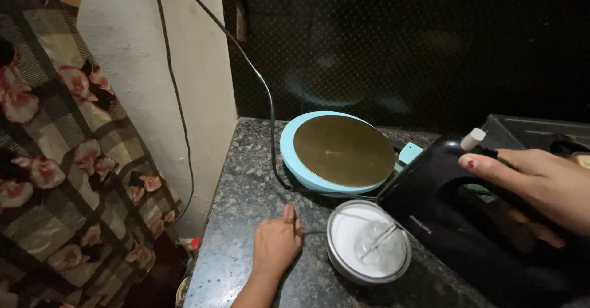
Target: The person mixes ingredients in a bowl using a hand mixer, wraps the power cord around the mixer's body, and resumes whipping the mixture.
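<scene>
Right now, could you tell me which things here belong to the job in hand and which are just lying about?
In use: black hand mixer, held by the right hand; steel bowl of white mixture with the beaters in it; left hand on the counter beside the bowl.

Lying about: round blue appliance, black cable, flowered curtain.

Pretty dim in here, honestly. Light comes from somewhere up front near the viewer, so the wall (135, 68) on the left and the speckled counter (246, 185) get lit while everything behind goes nearly black. The gold disc (343, 150) has a soft sheen, and the white stuff in the steel bowl (367, 242) blows out a bit. The black mixer (455, 216) loses detail in shadow. Edges bend slightly, wide-angle style, and the right hand (541, 185) looks soft.
</scene>
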